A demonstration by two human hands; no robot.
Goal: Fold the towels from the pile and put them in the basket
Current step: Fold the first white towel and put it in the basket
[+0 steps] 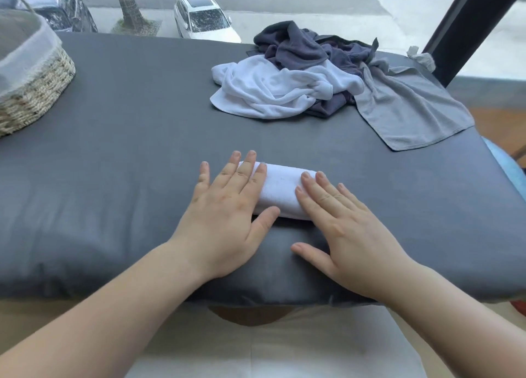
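A small white towel point(280, 191), folded or rolled into a compact bundle, lies on the dark grey table point(128, 155) near its front edge. My left hand point(227, 209) rests flat on the bundle's left end, fingers spread. My right hand point(341, 229) lies flat on its right end, fingers apart. Neither hand grips it. The pile of towels point(313, 75) sits at the back right: a white one, dark navy ones and a grey one hanging toward the table's right edge. The woven basket point(37, 92) with a pale cloth liner stands at the far left.
A window behind the table looks down on a street with parked cars. A black post point(466, 27) rises at the back right corner. Bare table surface stretches between the basket and the folded towel.
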